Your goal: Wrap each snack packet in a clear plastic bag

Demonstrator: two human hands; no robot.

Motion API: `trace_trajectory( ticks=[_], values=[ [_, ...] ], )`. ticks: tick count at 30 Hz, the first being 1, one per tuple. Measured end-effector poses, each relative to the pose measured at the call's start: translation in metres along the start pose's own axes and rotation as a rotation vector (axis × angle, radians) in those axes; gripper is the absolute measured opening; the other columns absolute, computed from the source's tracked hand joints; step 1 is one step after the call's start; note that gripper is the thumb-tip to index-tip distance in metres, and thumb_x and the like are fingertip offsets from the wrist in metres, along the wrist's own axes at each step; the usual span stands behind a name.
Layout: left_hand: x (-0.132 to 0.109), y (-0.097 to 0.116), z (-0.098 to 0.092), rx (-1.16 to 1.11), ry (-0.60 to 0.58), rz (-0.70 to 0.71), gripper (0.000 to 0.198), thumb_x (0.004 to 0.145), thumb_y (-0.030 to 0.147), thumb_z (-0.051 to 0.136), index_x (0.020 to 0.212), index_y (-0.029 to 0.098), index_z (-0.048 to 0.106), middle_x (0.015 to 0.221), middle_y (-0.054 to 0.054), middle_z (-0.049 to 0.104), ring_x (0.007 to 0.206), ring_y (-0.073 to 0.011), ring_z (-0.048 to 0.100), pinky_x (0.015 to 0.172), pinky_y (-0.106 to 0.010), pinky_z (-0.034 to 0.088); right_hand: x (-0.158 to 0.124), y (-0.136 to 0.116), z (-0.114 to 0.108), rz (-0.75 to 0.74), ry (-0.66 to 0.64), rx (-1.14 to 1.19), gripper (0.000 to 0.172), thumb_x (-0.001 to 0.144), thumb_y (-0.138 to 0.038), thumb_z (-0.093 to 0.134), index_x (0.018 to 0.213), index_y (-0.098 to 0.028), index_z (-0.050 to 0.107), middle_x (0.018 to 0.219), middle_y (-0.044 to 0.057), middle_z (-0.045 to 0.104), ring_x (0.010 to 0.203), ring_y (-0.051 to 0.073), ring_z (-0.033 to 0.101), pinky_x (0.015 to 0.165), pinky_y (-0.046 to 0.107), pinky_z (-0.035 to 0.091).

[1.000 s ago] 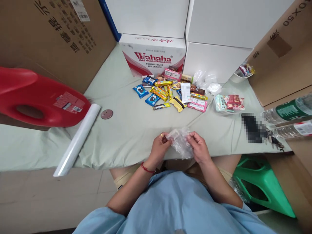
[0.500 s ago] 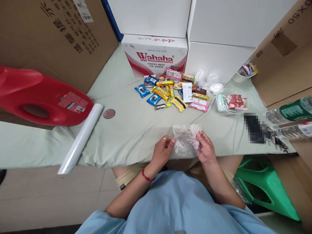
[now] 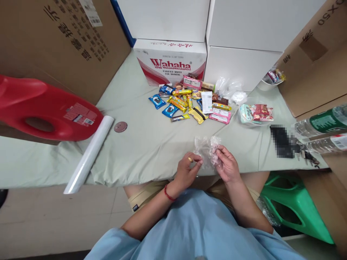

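Observation:
Between my hands is a crumpled clear plastic bag [image 3: 206,148], just above the front of the cloth-covered table. My left hand [image 3: 189,167], with a ring and a red cord at its wrist, pinches the bag's left side between thumb and fingers. The bag's right side is bunched in the closed fingers of my right hand [image 3: 228,165]. Beyond them lies a pile of wrapped snacks [image 3: 187,99], with blue, yellow, pink and white wrappers. Right of the pile, a clear bowl [image 3: 253,124] holds a few more packets.
Crumpled clear plastic [image 3: 233,90] lies behind the bowl. A white roll [image 3: 89,155], a round brown disc [image 3: 120,126] and a red jug [image 3: 51,112] are at left. Bottles [image 3: 322,124] and keys [image 3: 306,156] lie at right. Cartons [image 3: 173,65] stand behind; a green stool [image 3: 295,209] is below.
My left hand has moved right, closer to my right hand. The plastic bag between them has been gathered narrower and more crumpled.

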State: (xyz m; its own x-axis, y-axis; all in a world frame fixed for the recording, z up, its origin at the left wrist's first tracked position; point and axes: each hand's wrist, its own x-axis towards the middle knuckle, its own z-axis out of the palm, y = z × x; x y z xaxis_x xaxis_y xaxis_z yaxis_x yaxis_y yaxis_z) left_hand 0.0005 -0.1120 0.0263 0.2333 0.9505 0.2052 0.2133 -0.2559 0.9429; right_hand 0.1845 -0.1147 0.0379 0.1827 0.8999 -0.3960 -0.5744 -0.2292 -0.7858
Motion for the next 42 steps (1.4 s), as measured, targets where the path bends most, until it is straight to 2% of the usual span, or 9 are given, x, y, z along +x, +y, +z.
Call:
trace_trajectory(
  ticks=[5,10,17,25,29,32,36,39,42],
  values=[
    [0.009,-0.012,-0.022,-0.359,0.220,-0.360,0.032,0.089,0.052,0.074,0.089,0.021,0.066,0.082,-0.001,0.068,0.078,-0.0142,0.061,0.073,-0.027,0.049,0.002,-0.010,-0.012,-0.017,0.026,-0.163,0.043,0.066,-0.047,0.095,0.099,-0.026,0.077,0.086,0.000,0.070,0.066,0.012,0.057,0.055,0.023,0.047],
    [0.015,-0.021,-0.058,-0.670,0.406,-0.437,0.040,0.076,0.048,0.088,0.087,0.023,0.060,0.098,-0.002,0.072,0.091,-0.0145,0.068,0.076,-0.025,0.055,0.007,-0.016,-0.024,-0.076,0.071,-0.249,0.041,0.064,-0.048,0.095,0.091,-0.023,0.079,0.082,0.001,0.068,0.066,0.011,0.053,0.055,0.022,0.044],
    [0.011,-0.038,-0.096,-0.767,0.506,-0.492,0.039,0.074,0.039,0.087,0.085,0.024,0.054,0.095,-0.001,0.072,0.096,-0.0161,0.071,0.088,-0.032,0.059,0.012,-0.014,-0.024,-0.111,0.075,-0.274,0.038,0.066,-0.048,0.094,0.089,-0.022,0.077,0.078,0.000,0.069,0.060,0.010,0.051,0.051,0.021,0.040],
    [0.003,-0.026,-0.115,-0.186,0.479,-0.420,0.034,0.072,0.028,0.070,0.104,0.023,0.061,0.118,-0.007,0.068,0.117,-0.0224,0.064,0.093,-0.036,0.054,0.012,-0.014,-0.016,-0.153,0.074,-0.376,0.038,0.071,-0.050,0.090,0.092,-0.021,0.077,0.080,0.001,0.071,0.061,0.012,0.053,0.052,0.024,0.042],
    [0.032,-0.014,-0.129,0.162,0.346,-0.355,0.041,0.087,0.045,0.062,0.120,0.022,0.060,0.123,-0.010,0.070,0.122,-0.0273,0.063,0.103,-0.043,0.049,0.008,-0.015,-0.016,-0.147,0.076,-0.385,0.039,0.069,-0.050,0.091,0.090,-0.021,0.077,0.079,0.000,0.070,0.056,0.010,0.050,0.046,0.023,0.038],
    [0.069,-0.015,-0.125,0.382,0.172,-0.342,0.059,0.084,0.056,0.065,0.128,0.018,0.059,0.122,-0.014,0.071,0.120,-0.0322,0.063,0.104,-0.047,0.047,0.006,-0.013,-0.016,-0.099,0.069,-0.389,0.042,0.067,-0.051,0.091,0.090,-0.020,0.076,0.079,0.000,0.070,0.050,0.008,0.045,0.039,0.021,0.030],
    [0.107,-0.030,-0.104,0.423,-0.004,-0.361,0.052,0.072,0.047,0.076,0.114,0.018,0.067,0.092,-0.005,0.073,0.091,-0.0260,0.067,0.085,-0.036,0.049,0.005,-0.012,-0.018,-0.083,0.065,-0.386,0.042,0.068,-0.049,0.091,0.092,-0.019,0.076,0.081,0.000,0.070,0.047,0.006,0.044,0.035,0.019,0.026],
    [0.113,-0.041,-0.099,0.403,0.066,-0.416,0.027,0.084,0.044,0.060,0.093,0.020,0.067,0.068,0.001,0.062,0.069,-0.0189,0.059,0.069,-0.030,0.044,0.004,-0.015,-0.024,-0.093,0.088,-0.355,0.042,0.066,-0.048,0.092,0.090,-0.019,0.075,0.080,0.000,0.070,0.044,0.005,0.044,0.034,0.018,0.027],
    [0.106,-0.046,-0.106,0.429,0.155,-0.446,0.032,0.092,0.047,0.049,0.097,0.019,0.064,0.063,0.002,0.058,0.064,-0.0184,0.055,0.064,-0.029,0.041,0.003,-0.017,-0.032,-0.054,0.097,-0.345,0.043,0.063,-0.048,0.093,0.089,-0.019,0.075,0.078,0.000,0.070,0.044,0.005,0.044,0.034,0.017,0.029]
  ],
)
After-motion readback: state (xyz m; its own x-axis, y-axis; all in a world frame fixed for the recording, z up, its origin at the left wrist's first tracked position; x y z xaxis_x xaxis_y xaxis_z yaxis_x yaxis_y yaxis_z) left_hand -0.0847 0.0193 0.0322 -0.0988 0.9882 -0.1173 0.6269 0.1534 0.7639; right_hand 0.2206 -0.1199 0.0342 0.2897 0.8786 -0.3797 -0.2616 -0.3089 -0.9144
